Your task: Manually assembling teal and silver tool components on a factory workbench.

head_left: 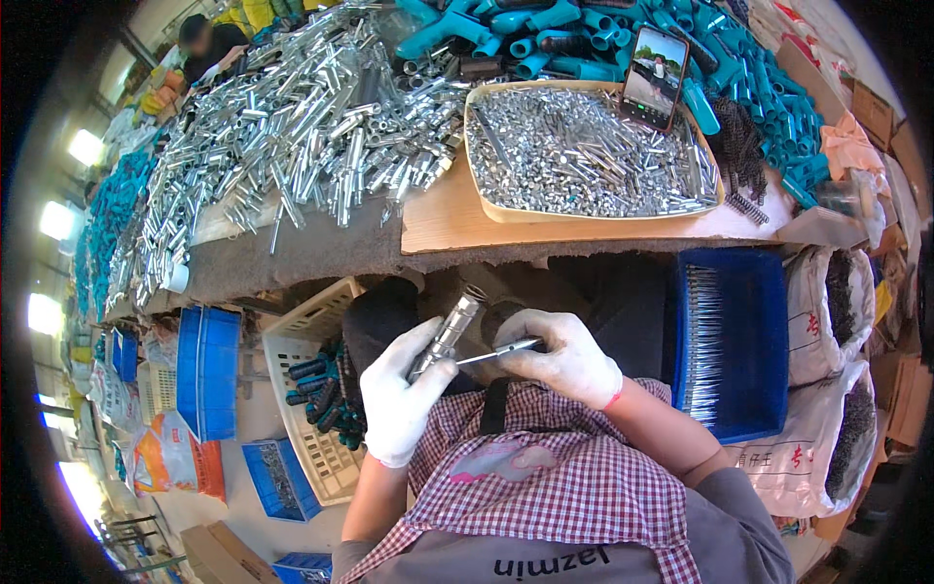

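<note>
Your gloved left fingers wrap a shiny metal tube, tilted, its open end beyond them. Your right fingers pinch a slim metal rod, tip just beside the left fingers. Best: brace the tube, steer the rod gently. Cream tray beyond both, on the counter.
</note>
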A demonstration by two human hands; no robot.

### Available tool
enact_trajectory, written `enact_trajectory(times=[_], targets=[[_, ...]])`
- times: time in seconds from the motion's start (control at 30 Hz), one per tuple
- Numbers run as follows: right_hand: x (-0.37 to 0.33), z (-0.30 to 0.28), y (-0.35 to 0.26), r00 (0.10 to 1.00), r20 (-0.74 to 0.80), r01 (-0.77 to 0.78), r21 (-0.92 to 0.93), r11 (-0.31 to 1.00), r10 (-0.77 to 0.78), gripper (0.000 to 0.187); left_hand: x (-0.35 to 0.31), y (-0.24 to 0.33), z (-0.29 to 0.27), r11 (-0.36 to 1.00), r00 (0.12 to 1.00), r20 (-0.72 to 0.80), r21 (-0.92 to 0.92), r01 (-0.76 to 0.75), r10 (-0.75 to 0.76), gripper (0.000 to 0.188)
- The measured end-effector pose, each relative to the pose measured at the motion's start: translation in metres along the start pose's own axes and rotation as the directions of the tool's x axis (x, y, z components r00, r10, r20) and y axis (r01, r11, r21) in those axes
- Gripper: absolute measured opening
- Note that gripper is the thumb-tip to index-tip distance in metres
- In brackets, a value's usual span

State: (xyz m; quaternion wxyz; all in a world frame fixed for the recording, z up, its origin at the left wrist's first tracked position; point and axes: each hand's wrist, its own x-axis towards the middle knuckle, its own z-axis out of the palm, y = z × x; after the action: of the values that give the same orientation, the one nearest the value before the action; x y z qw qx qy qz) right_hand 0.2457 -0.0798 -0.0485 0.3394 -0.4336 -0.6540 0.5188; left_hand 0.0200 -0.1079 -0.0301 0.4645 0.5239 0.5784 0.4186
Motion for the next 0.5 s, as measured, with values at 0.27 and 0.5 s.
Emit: enact_trajectory(times=[0.27, 0.5], targets=[[-0.018, -0.066, -0.022, 0.958, -0.277, -0.09, -0.023, 0.996, 0.08, 0.022, -0.005, 0.012, -0.015, 0.919, 0.971, 0.05, 0.314, -0.238, 0.234, 0.041], [-0.015, -0.064, -0.043, 0.998, -0.052, -0.043, -0.124, 0.991, 0.036, 0.029, -0.01, 0.018, -0.011, 0.816, 0.907, 0.18, 0.396, -0.421, 0.38, 0.035]])
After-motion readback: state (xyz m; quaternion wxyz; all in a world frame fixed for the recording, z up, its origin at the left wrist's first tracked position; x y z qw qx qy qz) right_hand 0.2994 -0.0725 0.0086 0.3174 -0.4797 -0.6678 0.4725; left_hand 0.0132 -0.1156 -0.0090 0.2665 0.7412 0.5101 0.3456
